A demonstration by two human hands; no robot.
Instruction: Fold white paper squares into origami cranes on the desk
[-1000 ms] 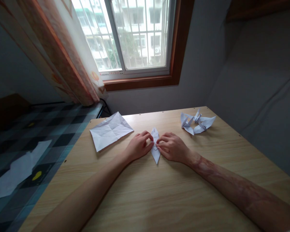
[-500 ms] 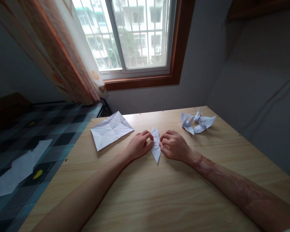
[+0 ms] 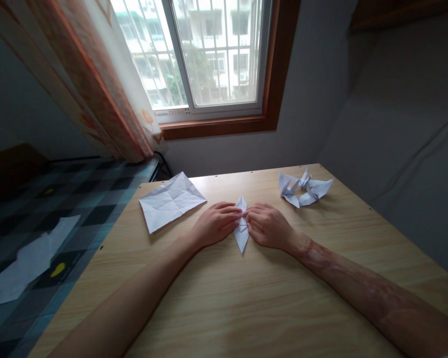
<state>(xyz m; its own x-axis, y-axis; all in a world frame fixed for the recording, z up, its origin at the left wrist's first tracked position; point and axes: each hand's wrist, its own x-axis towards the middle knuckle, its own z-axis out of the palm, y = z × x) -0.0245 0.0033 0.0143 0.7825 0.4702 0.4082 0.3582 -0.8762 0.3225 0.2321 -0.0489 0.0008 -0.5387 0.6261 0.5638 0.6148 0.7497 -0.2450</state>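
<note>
A small folded white paper piece (image 3: 241, 238), long and pointed at both ends, lies flat on the wooden table (image 3: 246, 308). My left hand (image 3: 214, 223) rests on its left side, fingers stretched over the upper half and pressing it down. My right hand (image 3: 269, 226) meets it from the right, fingers curled and pinching the paper's middle. The fingertips of both hands touch over the piece, hiding its centre.
A creased, unfolded white sheet (image 3: 170, 200) lies at the table's far left. Finished folded paper cranes (image 3: 304, 190) sit at the far right. A checked bed (image 3: 41, 219) with loose paper (image 3: 26, 261) is left of the table; window and curtain stand behind.
My left fingers have stretched forward over the upper part of the folded piece, which now shows less. My right hand has barely shifted.
</note>
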